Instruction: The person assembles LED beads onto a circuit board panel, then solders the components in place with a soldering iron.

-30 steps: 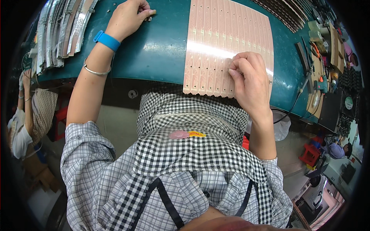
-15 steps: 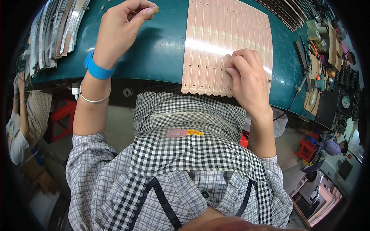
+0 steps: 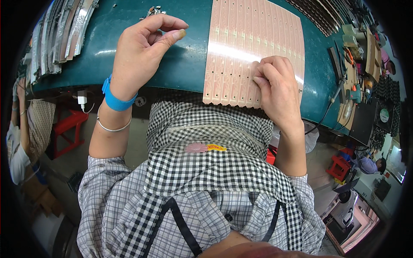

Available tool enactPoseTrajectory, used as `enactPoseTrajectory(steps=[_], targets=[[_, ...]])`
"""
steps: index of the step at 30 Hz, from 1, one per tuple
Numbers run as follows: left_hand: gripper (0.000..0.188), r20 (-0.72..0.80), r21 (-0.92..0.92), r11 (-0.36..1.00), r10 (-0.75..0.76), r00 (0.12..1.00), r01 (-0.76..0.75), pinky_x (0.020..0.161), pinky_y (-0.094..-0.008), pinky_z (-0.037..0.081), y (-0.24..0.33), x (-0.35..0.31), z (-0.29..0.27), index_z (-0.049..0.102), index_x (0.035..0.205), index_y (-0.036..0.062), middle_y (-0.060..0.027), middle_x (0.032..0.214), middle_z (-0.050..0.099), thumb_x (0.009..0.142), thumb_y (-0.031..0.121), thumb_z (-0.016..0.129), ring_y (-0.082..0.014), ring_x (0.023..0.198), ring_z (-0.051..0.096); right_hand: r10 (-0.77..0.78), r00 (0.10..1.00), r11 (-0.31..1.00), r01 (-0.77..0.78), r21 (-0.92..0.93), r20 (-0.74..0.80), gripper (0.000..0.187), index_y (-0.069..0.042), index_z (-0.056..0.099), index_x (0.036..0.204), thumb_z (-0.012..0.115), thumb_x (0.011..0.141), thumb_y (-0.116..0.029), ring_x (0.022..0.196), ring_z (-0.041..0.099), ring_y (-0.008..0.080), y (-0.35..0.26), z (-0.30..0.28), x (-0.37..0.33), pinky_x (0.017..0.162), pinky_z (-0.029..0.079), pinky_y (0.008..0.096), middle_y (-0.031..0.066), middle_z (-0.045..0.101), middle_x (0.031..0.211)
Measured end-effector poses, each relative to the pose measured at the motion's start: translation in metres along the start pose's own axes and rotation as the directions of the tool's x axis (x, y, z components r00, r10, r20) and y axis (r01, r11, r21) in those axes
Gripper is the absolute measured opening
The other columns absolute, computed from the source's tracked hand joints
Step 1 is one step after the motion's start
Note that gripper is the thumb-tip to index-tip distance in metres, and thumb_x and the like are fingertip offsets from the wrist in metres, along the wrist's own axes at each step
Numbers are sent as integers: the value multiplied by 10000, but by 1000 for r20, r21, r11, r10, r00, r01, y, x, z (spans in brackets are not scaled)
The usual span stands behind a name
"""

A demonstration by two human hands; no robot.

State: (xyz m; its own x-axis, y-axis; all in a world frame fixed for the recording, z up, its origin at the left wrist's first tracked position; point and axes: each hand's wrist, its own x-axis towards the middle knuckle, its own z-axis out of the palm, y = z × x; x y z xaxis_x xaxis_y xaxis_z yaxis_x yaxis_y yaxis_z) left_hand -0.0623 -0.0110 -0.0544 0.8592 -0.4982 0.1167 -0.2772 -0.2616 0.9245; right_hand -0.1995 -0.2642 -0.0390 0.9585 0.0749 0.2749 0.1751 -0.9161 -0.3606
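A large pinkish circuit board panel (image 3: pixel 232 73), divided into long narrow strips with small holes, lies on the green work surface. Its near edge is scalloped and reaches the table edge. My right hand (image 3: pixel 278 88) rests over the panel's right part, thumb and fingertips pinched together; whatever is between them is hidden. To the panel's left, my left hand (image 3: pixel 142 53) hovers above the table, fingers curled, with thumb and index tips close together. Anything they hold is too small to make out. Just beyond that hand lies a pile of tiny metallic parts (image 3: pixel 153 11).
Stacked metallic strips (image 3: pixel 64 36) stand at the far left. Dark wavy-edged strips (image 3: pixel 320 15) lie at the back right. A corded soldering-iron-like tool (image 3: pixel 337 92) is on the right, near a cardboard box (image 3: pixel 371 51). Other people sit at both sides.
My left hand has moved right and slightly nearer, toward the panel, uncovering the pile of tiny parts. My right hand has barely moved on the panel.
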Motion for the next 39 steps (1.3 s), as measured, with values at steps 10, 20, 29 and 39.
enactPoseTrajectory(steps=[10, 20, 29, 39], targets=[[148, 95, -135, 988, -68, 993, 81, 788, -208, 516, 13, -1, 16, 679, 1057, -22, -16, 954, 691, 918, 21, 659, -61, 848, 629, -49, 996, 994, 41, -105, -78, 147, -21, 588, 786, 671, 670, 16, 859, 565, 319, 1, 9, 2, 712, 459, 422, 112, 582, 872], [129, 192, -491, 851, -102, 976, 185, 803, -235, 540, 36, -21, 31, 693, 995, -28, -49, 961, 706, 871, -52, 669, -93, 865, 656, 14, 992, 978, 13, 206, -127, 217, -7, 623, 886, 729, 698, 17, 894, 585, 342, -11, -20, 0, 786, 480, 409, 143, 611, 891], [217, 312, -637, 732, -42, 949, 242, 774, -216, 544, 45, -30, 57, 629, 1076, -22, -58, 945, 694, 882, 15, 719, -94, 850, 671, -13, 963, 819, 165, 550, -270, 146, -9, 695, 861, 743, 742, 60, 789, 670, 245, -41, -14, 1, 678, 540, 333, 102, 666, 875], [234, 260, -563, 811, -9, 966, 158, 842, -232, 550, 49, -32, 61, 606, 1131, -51, -97, 1053, 681, 905, -31, 661, -120, 957, 676, 22, 965, 818, 134, 560, -263, 141, 7, 641, 847, 695, 745, 88, 817, 642, 280, -37, -8, -1, 715, 523, 353, 119, 647, 878]])
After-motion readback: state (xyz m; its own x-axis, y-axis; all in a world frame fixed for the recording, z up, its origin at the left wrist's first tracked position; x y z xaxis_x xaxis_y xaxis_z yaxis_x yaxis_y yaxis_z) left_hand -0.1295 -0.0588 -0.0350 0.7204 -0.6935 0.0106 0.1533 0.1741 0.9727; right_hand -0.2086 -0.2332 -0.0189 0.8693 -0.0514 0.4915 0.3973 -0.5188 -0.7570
